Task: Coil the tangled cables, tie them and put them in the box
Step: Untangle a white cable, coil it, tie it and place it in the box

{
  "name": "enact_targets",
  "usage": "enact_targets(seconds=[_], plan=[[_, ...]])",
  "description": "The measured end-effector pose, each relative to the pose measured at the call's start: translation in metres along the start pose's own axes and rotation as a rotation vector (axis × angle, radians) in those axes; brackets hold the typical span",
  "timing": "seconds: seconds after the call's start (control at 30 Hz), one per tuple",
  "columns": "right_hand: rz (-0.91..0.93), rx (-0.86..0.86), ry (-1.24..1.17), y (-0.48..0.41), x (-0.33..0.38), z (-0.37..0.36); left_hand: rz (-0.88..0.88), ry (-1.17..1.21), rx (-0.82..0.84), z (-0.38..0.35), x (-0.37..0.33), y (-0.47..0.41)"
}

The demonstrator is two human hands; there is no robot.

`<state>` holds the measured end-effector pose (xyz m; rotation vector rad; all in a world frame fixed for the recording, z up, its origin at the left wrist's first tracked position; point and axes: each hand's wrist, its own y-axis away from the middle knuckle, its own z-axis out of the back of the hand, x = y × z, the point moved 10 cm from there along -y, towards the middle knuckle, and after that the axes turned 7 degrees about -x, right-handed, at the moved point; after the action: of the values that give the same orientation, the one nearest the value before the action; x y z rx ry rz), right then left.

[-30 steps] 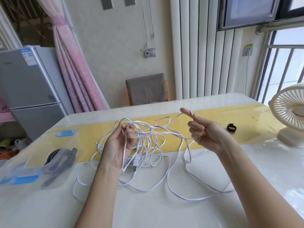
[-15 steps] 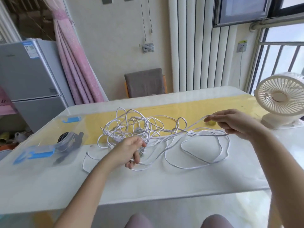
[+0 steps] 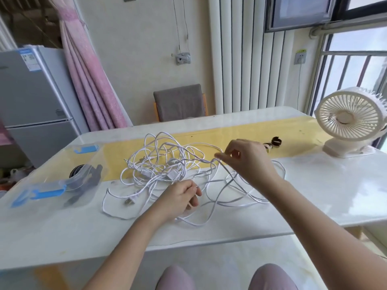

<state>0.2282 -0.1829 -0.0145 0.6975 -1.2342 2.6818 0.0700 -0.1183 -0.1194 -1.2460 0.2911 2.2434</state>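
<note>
Both hands working the white tangle on the bench.

My left hand (image 3: 180, 197) sits at the near edge of the tangled cables (image 3: 167, 170), its fingers (image 3: 193, 194) curled round one strand. My right hand (image 3: 249, 162) is raised over the heap's right side, thumb and forefinger pinching a strand, the other fingers loosely spread. The cables lie heaped mid-bench (image 3: 314, 185), partly on the yellow strip. The clear box (image 3: 52, 185) stands to the left, apart from the heap; a black tie (image 3: 276, 141) lies beyond my right hand.
</note>
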Motion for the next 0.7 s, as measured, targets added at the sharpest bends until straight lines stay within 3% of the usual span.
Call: enact_targets(seconds=[0.1, 0.17, 0.23, 0.27, 0.37, 0.47, 0.57, 0.63, 0.7], plan=[[-0.080, 0.257, 0.288, 0.006, -0.011, -0.035, -0.069, 0.003, -0.085, 0.008, -0.007, -0.004], [-0.244, 0.316, 0.011, 0.001, -0.023, -0.046, -0.115, -0.087, -0.072, 0.009, -0.011, -0.004], [-0.481, 0.239, -0.427, -0.014, -0.039, -0.039, -0.087, -0.268, 0.014, 0.004, 0.000, -0.004], [-0.543, 0.153, -0.525, -0.027, -0.050, -0.025, -0.053, -0.376, 0.035, 0.006, 0.010, -0.004], [-0.572, -0.073, -0.563, -0.065, -0.082, 0.035, 0.095, -0.579, -0.009, 0.035, 0.040, -0.011], [-0.554, -0.035, -0.611, -0.080, -0.091, 0.058, 0.217, -0.653, 0.027, 0.055, 0.044, -0.013], [-0.515, 0.087, -0.604, -0.080, -0.082, 0.050, 0.094, -0.897, -0.219, 0.079, -0.009, -0.028], [-0.533, 0.057, -0.658, -0.079, -0.085, 0.052, -0.066, -0.779, -0.380, 0.077, -0.047, -0.039], [-0.584, 0.001, -0.760, -0.077, -0.093, 0.058, -0.239, -0.638, -0.265, 0.046, -0.073, -0.047]])
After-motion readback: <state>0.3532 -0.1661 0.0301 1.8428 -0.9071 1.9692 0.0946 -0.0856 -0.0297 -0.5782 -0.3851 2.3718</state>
